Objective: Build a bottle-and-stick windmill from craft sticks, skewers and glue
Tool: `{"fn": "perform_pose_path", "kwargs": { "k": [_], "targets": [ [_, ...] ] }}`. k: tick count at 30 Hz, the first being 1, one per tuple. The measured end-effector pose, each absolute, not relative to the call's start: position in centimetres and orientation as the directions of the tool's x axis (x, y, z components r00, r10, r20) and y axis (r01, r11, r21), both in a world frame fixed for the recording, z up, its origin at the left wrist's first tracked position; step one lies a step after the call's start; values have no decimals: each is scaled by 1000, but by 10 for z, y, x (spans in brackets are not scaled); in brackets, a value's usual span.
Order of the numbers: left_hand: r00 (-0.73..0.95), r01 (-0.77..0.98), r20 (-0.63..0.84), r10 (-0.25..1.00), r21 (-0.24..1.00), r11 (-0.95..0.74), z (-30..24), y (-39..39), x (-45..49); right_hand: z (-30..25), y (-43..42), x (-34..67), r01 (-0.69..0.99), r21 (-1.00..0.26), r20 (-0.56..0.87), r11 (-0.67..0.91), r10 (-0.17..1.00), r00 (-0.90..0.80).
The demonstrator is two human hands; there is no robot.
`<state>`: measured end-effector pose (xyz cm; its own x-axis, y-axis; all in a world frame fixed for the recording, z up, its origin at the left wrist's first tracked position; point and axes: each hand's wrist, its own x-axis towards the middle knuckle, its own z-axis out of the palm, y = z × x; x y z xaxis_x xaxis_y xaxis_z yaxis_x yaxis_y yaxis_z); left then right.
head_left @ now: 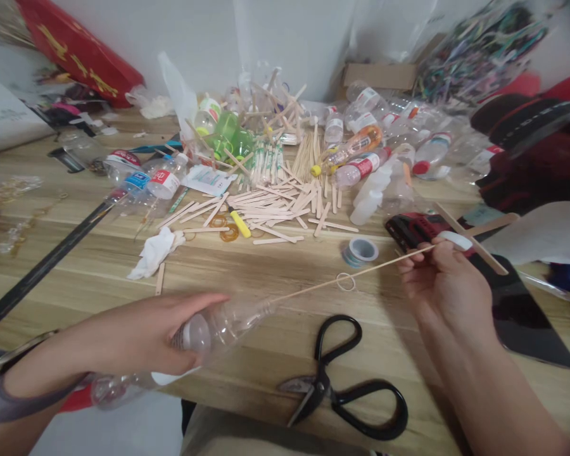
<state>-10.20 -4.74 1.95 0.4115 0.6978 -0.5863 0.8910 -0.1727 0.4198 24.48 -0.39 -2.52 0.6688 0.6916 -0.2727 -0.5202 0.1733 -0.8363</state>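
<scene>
My left hand [142, 335] is closed around a clear plastic bottle [240, 320], which lies sideways with its neck to the right. A thin wooden skewer [332, 282] runs from the bottle's mouth up to my right hand [449, 291]. The fingers of that hand pinch the skewer near its far end. At those fingertips is a small white rounded piece [456, 240]; whether it is held too, I cannot tell. Crossed flat wooden sticks [491, 223] show just beyond it. Black-handled scissors [323, 383] lie open on the table between my hands.
A tape roll [361, 251] and a pale ring [346, 282] are near the skewer. Farther back are loose craft sticks [275, 206], a yellow-handled tool [239, 223] and piled plastic bottles [361, 166]. A crumpled tissue [156, 252] lies left; a dark flat panel [532, 316] lies right.
</scene>
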Motion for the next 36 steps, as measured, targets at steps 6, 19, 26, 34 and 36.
{"fn": "perform_pose_path", "kwargs": {
  "k": [6, 19, 26, 34, 36],
  "targets": [
    [412, 893, -596, 689, 415, -175, 15, -46, -105, -29, -5, 246, -523, -837, -269, 162, 711, 650],
    [431, 860, -576, 695, 494, -124, 26, -42, -87, -33, -16, 228, -581, -814, -296, 14, 850, 436],
    [529, 738, -525, 667, 672, -57, 22, -35, -66, -40, -31, 204, -591, -793, -328, -146, 920, 213],
    [678, 518, -469, 566, 851, 84, 0, -10, -48, -46, -43, 193, -576, -770, -397, -275, 913, 96],
    [684, 483, -458, 568, 867, 119, -5, -5, -46, -45, -42, 194, -578, -780, -373, -242, 920, 117]
  ]
}}
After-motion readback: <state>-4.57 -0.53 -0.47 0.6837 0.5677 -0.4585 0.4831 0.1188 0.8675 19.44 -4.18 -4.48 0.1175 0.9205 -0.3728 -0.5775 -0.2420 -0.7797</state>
